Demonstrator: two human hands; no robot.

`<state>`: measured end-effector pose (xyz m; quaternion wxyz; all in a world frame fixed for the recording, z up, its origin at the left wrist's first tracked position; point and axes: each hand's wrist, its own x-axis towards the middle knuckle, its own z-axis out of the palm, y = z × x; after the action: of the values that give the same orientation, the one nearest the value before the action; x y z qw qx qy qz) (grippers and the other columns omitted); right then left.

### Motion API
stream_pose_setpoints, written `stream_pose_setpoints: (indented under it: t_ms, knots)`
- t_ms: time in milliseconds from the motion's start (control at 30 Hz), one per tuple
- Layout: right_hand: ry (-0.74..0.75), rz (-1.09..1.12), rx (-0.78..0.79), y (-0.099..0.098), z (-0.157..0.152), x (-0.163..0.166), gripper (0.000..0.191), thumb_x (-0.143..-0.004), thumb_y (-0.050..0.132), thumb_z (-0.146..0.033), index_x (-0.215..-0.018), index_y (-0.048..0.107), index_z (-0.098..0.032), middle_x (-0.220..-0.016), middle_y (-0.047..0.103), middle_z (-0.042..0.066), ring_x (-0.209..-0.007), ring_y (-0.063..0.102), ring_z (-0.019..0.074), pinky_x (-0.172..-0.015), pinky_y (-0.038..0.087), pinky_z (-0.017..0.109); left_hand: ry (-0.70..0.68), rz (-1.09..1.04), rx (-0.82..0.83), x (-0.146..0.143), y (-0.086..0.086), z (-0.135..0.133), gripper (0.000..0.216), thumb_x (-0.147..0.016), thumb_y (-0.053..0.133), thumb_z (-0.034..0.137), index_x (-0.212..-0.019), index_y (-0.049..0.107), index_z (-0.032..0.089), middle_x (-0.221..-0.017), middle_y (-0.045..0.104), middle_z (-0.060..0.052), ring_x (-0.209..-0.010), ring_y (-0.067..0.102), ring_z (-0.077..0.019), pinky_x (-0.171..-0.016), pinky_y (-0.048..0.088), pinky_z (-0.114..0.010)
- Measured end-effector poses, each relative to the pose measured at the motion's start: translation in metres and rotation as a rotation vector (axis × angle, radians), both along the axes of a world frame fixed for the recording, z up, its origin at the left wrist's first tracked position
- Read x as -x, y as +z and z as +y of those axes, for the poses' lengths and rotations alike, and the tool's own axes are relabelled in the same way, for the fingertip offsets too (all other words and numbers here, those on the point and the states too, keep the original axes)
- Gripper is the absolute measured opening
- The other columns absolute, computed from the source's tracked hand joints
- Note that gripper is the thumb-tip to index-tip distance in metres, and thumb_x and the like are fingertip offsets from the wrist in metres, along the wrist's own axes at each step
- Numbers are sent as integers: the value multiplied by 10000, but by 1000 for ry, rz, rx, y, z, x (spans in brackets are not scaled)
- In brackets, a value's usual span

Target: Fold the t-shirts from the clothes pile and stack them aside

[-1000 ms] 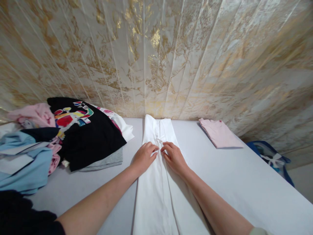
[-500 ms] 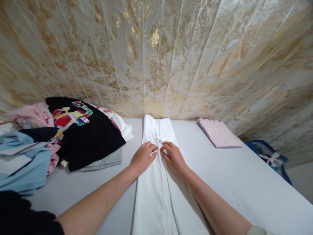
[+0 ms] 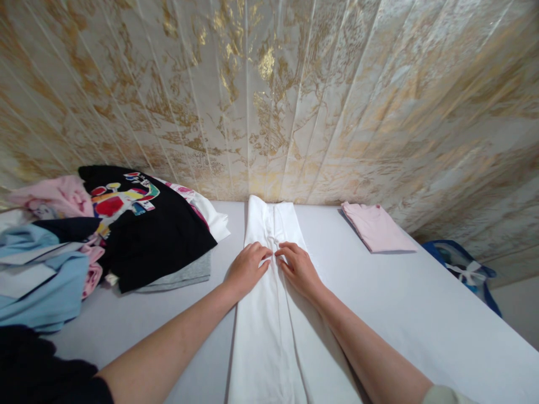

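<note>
Unchanged from a second ago, the left hand (image 3: pixel 249 269) and right hand (image 3: pixel 298 270) arch over long, softly creased white trousers (image 3: pixel 263 336); whether either pinches fabric, I cannot tell.

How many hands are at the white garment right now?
2: the left hand at the left side of the white garment and the right hand at its right side, close together near its middle. No other hand shows.

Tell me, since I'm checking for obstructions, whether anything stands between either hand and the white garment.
Nothing visible does: the left hand and right hand are both at the white garment, near its cord. The piled clothes lie apart to the left, the folded pink garment to the right.
</note>
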<state>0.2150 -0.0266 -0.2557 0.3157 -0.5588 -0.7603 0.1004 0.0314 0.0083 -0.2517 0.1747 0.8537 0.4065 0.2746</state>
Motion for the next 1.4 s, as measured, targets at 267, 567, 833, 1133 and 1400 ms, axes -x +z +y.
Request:
stream_pose_setpoints:
  t_ms: [267, 567, 833, 1133, 1400]
  knots:
    - [-2, -6, -1, 0, 0, 0, 289, -857, 556, -157, -1104, 661, -264, -1198, 592, 72, -1147, 552, 206, -990, 422, 372, 6, 6, 15, 0, 1, -1, 121, -865, 532, 178, -952, 611, 206, -938, 588, -37, -925, 554, -197, -823, 447, -336]
    - [0, -9, -9, 1, -1, 1, 271, -856, 552, -152, -1083, 659, -256, -1189, 597, 73, -1140, 557, 207, -980, 430, 375, 4, -10, 9, -1, 0, 0, 125, -858, 538, 176, -949, 615, 214, -932, 586, -34, -912, 550, -193, -822, 442, -335]
    - [-6, -12, -5, 1, -1, 1, 274, -851, 558, -143, -1076, 665, -258, -1189, 599, 70, -1148, 553, 206, -987, 426, 378, 8, -4, 8, 0, 0, 0, 121, -868, 529, 181, -946, 617, 211, -921, 579, -33, -908, 549, -191, -811, 440, -326]
    - [-7, -14, -8, 0, -1, 1, 295, -855, 559, -142, -1101, 663, -268, -1194, 598, 70, -1145, 557, 204, -990, 428, 381, 13, 3, 13, -1, 2, -1, 119, -854, 539, 169, -937, 614, 211, -915, 578, -30, -904, 546, -190, -813, 440, -331]
    - [-7, -20, -1, 1, -1, 1, 302, -860, 550, -145, -1112, 658, -271, -1192, 595, 70, -1156, 548, 208, -990, 424, 381, 8, -2, 4, 0, 1, -1, 103, -870, 528, 184, -933, 604, 213, -913, 571, -30, -907, 549, -194, -804, 443, -322]
